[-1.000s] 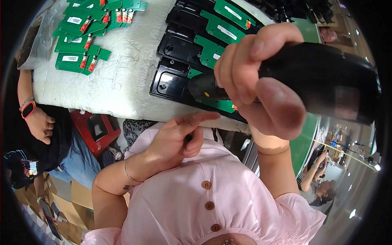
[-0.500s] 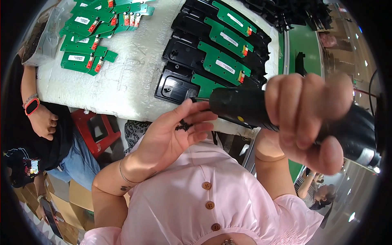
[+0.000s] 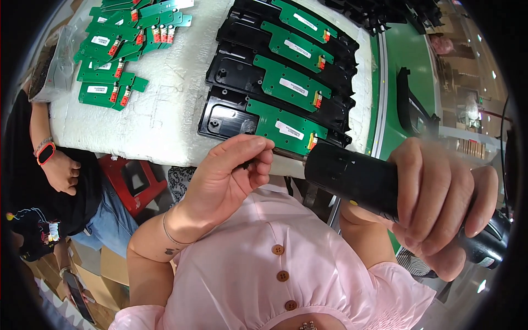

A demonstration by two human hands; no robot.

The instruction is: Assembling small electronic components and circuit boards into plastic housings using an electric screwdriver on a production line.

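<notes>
My right hand (image 3: pixel 440 195) is wrapped round a black electric screwdriver (image 3: pixel 352 175), held level with its bit pointing left. The bit reaches my left hand (image 3: pixel 217 179), whose fingers are curled, thumb and forefinger pinched together at the bit's end. Small black screws (image 3: pixel 247 164) show partly inside the curled fingers. Just beyond the left hand lies the nearest black plastic housing (image 3: pixel 224 120), carrying a green circuit board (image 3: pixel 269 122) with a white label and a red-and-yellow connector. Several more such housings with boards are lined up behind it.
A pile of loose green circuit boards (image 3: pixel 102 69) lies at the far left of the white foam-covered table (image 3: pixel 165 110). Beside it is a clear plastic bag (image 3: pixel 59 71). A co-worker's hand (image 3: pixel 59 171) rests at the left, near a red stool (image 3: pixel 129 184). More black parts (image 3: pixel 379 14) are heaped at the back right.
My left hand has closed from open-palmed, its fingers now curled round the screws. The screwdriver and my right hand have moved right and slightly down, uncovering the nearest board's connector.
</notes>
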